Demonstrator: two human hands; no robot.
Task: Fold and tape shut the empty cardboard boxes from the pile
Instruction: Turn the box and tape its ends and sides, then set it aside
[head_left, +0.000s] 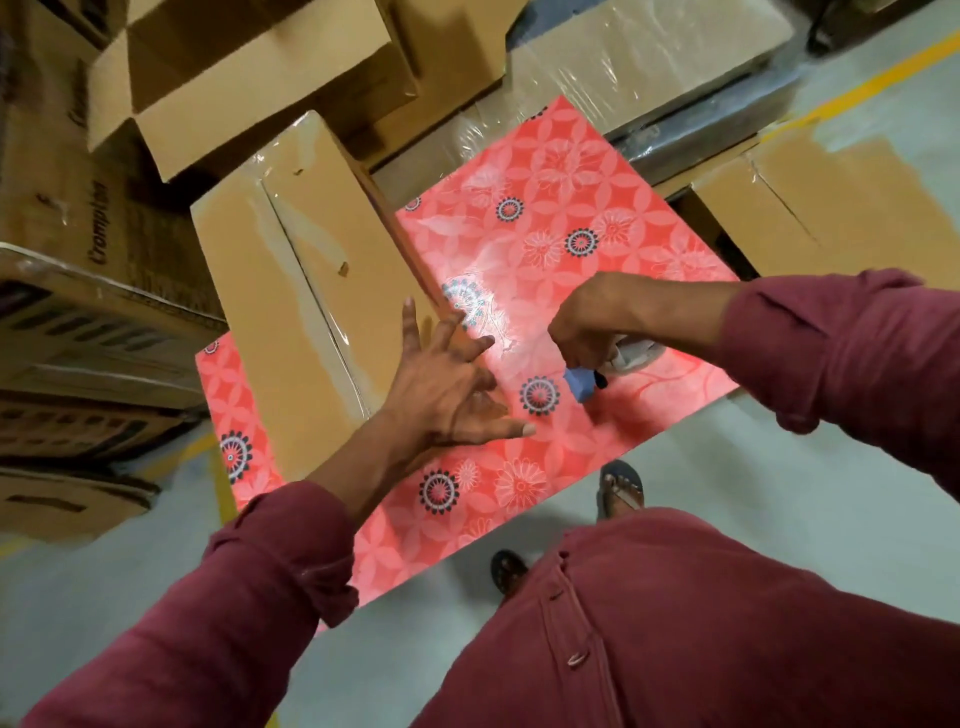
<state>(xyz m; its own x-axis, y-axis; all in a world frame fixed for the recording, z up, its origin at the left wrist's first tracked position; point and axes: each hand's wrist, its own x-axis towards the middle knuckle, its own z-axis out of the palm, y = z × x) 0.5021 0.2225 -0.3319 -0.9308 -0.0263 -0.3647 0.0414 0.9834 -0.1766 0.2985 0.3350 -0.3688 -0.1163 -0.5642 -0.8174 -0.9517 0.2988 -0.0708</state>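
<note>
A taped cardboard box (291, 291) lies on the left part of a table covered with a red flowered cloth (571, 218). My left hand (447, 384) hovers or rests over the cloth beside the box's right edge, fingers spread and straight. My right hand (597, 322) grips a tape dispenser (584, 382) with a blue part, held just above the cloth to the right of the left hand. A roll of clear tape (636, 356) shows under the wrist.
An open empty carton (249, 78) sits behind the taped box. Stacked printed cartons (93, 260) stand at the left. Plastic-wrapped boxes (649, 57) lie behind the table, another box (841, 208) at the right. Grey floor with yellow lines; my sandalled feet (621, 488) below.
</note>
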